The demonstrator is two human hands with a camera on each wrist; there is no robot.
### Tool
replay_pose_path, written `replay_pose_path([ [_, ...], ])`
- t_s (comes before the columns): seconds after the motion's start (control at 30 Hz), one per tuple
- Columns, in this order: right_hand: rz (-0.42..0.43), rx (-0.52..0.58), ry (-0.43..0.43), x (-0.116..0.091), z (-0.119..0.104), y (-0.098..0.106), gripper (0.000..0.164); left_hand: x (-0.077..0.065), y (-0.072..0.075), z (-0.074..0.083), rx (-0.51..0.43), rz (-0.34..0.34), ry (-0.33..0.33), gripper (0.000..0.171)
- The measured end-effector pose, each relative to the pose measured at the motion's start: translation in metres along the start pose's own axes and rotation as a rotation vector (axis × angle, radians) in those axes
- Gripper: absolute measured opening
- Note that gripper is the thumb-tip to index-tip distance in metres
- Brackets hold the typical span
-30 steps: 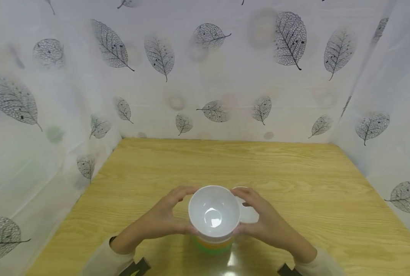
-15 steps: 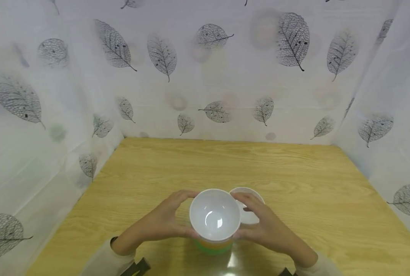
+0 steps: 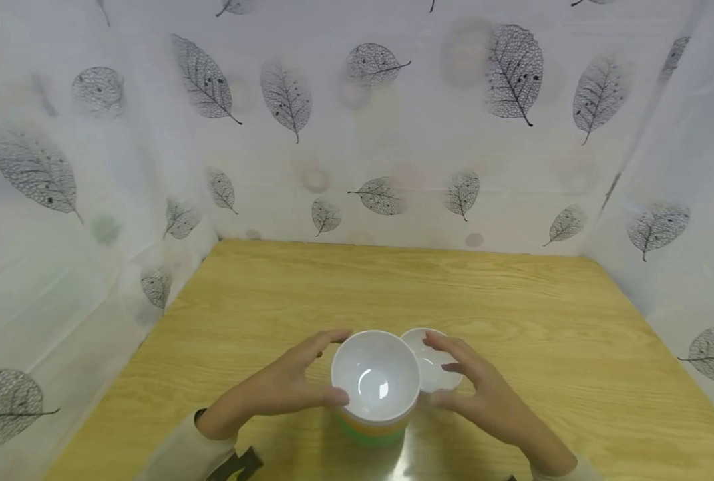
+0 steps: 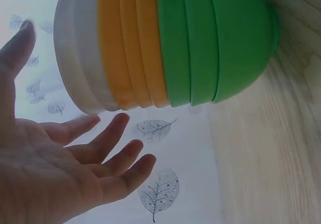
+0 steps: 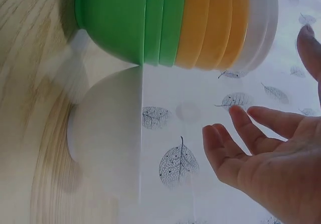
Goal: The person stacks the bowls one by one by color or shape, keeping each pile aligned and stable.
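Observation:
A stack of nested bowls stands upright on the wooden table, with a white bowl on top. Sideways in the left wrist view, green bowls form its base, orange bowls the middle, and white ones the top. My left hand is beside the stack's upper left, its fingers spread; the left wrist view shows a gap between fingers and bowls. On the right, my right hand is apart from the stack with loosely bent fingers, holding nothing. A single white bowl sits on the table beside the stack, partly behind that hand.
The wood-grain table extends behind the bowls. A pale sheet with leaf prints hangs along its back and both sides.
My right hand has let go of the stack's rim and moved right, uncovering more of the single white bowl. My left fingers have loosened from the rim. The stack stays in place.

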State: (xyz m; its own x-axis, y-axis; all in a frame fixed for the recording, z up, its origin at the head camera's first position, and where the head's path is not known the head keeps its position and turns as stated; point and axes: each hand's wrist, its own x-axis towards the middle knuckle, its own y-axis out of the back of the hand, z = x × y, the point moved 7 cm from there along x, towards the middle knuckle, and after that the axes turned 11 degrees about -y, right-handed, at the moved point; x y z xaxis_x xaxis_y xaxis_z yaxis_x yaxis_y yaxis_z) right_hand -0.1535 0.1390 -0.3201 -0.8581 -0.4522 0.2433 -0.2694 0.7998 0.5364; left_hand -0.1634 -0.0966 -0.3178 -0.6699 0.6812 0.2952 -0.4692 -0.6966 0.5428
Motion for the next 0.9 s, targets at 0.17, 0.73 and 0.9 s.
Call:
replay_pose_path([
  [0.17,0.109,-0.012,-0.075,-0.004,0.011,0.012,0.047,0.009,0.012,-0.012,-0.085,0.074,0.068,0.049],
  [0.73,0.207,0.079,-0.204,-0.01,0.029,0.031,0.035,0.068,0.057,-0.037,-0.484,0.349,0.049,0.047],
  [0.9,0.214,0.06,-0.291,-0.011,0.033,0.033,0.038,0.096,0.061,-0.035,-0.505,0.369,0.045,0.042],
])
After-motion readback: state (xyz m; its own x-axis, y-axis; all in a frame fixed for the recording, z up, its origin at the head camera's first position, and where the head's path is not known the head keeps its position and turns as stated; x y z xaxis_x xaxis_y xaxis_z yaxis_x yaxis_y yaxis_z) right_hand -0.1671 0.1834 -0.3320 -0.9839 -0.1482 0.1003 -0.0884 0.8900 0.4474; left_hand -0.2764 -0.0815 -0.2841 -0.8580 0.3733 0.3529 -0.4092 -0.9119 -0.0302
